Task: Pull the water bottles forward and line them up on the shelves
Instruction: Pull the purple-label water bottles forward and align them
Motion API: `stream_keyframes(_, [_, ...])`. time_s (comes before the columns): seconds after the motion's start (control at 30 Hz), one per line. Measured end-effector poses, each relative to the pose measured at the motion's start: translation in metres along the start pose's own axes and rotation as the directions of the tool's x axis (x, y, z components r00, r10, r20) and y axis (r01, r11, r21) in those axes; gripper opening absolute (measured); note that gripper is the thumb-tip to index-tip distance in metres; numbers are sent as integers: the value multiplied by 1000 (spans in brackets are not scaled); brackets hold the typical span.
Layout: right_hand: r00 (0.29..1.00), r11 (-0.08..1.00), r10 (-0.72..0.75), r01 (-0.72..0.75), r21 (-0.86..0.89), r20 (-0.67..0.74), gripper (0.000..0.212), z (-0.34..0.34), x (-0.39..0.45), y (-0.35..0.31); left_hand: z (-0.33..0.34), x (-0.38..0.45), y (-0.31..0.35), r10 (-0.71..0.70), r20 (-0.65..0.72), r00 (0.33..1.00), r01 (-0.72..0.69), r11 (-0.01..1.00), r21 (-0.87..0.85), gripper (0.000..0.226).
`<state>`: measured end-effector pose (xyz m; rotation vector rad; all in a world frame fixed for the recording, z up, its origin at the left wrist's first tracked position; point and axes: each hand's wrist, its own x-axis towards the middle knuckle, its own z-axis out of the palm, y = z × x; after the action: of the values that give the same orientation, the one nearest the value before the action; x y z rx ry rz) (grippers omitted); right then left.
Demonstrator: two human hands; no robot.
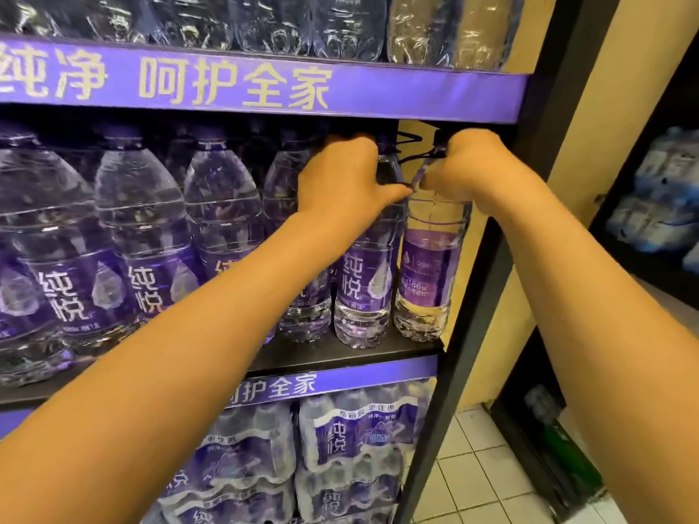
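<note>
Far left to centre of frame: a row of large water bottles w/ purple labels is seen standing upright on the middle shelf, close together, labels facing out. Above them, across the upper part of frame, a purple banner strip w/ pale Chinese characters is fixed to the edge of the top shelf, where more clear bottles are stacked; only their lower parts are shown.

Centre-right: the left hand is curled round the neck area of the second bottle from the right end; fingers are wrapped over the top, thumb pointing right toward the next bottle. The cap is mostly hidden by the hand. This bottle is stood upright near the shelf's front edge.

Right of that: the right hand is closed round the neck of the end bottle, just under its dark cap. This bottle is tilted slightly, base on the shelf by the front edge, touching or just beside its neighbour; which cannot be told. Its label's back side is turned outward.

Lower centre: shrink-wrapped multipacks of the same brand are stacked on the bottom shelf.

Right side: a black upright post of the rack, a yellow wall, more wrapped packs on a dark rack, blurred. Lower right: pale tiled floor.
</note>
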<state>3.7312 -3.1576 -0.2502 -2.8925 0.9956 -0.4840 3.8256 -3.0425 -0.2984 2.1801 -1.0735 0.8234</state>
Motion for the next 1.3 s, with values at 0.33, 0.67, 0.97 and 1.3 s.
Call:
stream_keyframes(0.33, [972, 997, -11, -7, -78, -235, 28, 25, 4, -5, -1, 2, -12, 12, 124, 992, 9, 987, -163, 54])
stream_keyframes(0.67, [990, 992, 14, 3, 122, -142, 33, 22, 2, -3, 2, -1, -4, 21, 51, 998, -17, 997, -74, 54])
stream_keyframes(0.97, [1000, 995, -16, 17, -94, 3, 32, 8, 7, -2, 1, 0, -14, 31, 128, 991, -20, 997, -80, 56])
stream_keyframes(1.3, [997, 986, -11, -2, -165, -75, 49, 34, 13, -5, 5, -3, -5, -12, 74, 997, 16, 999, -51, 60])
